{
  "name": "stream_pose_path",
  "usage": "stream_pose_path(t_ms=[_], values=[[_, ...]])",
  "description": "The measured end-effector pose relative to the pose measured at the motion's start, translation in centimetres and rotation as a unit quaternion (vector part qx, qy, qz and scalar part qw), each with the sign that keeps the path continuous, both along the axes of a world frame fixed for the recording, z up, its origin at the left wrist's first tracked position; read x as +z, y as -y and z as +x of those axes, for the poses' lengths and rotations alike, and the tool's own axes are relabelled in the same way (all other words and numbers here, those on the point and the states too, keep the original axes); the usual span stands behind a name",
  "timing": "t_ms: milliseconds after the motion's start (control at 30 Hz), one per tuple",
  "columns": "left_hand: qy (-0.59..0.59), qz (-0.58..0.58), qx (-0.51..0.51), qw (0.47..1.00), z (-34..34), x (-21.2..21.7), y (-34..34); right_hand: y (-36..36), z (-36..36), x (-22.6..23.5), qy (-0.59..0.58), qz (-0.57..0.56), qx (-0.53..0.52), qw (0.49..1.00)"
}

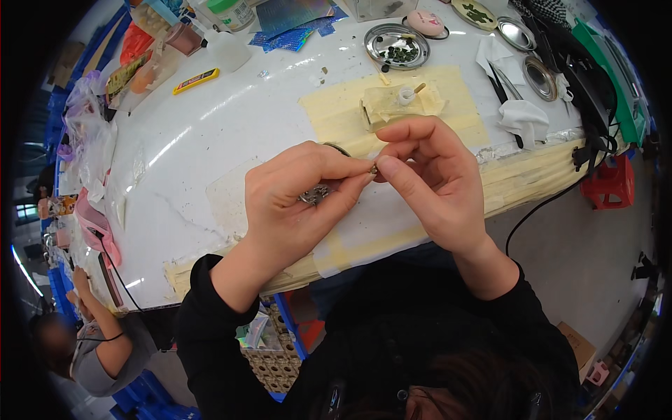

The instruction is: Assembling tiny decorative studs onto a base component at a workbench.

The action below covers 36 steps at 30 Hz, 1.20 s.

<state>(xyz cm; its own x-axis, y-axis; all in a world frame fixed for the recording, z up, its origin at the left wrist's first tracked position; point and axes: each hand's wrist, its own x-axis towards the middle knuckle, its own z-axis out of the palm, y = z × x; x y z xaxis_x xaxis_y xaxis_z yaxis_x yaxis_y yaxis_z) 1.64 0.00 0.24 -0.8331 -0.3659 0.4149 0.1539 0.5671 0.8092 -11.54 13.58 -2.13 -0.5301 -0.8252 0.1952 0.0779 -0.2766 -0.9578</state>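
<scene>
Both hands meet above the near edge of the table. Between thumb and forefinger, my left hand (283, 185) pinches a tiny dark gold-toned piece (374, 169), too small to name. A silvery, bumpy metal thing (315, 194) shows inside the curl of that hand, partly hidden by the fingers. My right hand (448, 185) has its thumb and bent forefinger closed at the same tiny piece, its other fingers curled. Just beyond the hands, a small white cup (405, 96) with a short stick sits on a tape-covered block (374, 115).
A round metal dish (367, 52) of dark green bits stands at the back. Tweezers (505, 82) and white cloth (525, 122) lie to the right. A yellow cutter (196, 81) and plastic bags (87, 133) lie left. Another person's arm (105, 336) is at far left.
</scene>
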Motion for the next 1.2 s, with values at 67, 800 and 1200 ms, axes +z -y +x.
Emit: stream_pose_path(t_ms=[67, 800, 1200], values=[[0.000, 0.000, 0.000, 1.000, 0.0, 0.0, 0.0, 0.0, 0.0, 0.1, 0.002, 0.002, -0.001, 1.000], [0.145, 0.039, 0.078, 0.986, 0.2, 0.4, 2.7, -2.0, -2.7, 1.0, -0.446, 0.076, -0.127, 0.883], [0.261, -0.046, -0.024, 0.964, 1.3, 1.3, 3.9, -2.7, -4.1, 0.8, -0.394, 0.070, -0.188, 0.897]])
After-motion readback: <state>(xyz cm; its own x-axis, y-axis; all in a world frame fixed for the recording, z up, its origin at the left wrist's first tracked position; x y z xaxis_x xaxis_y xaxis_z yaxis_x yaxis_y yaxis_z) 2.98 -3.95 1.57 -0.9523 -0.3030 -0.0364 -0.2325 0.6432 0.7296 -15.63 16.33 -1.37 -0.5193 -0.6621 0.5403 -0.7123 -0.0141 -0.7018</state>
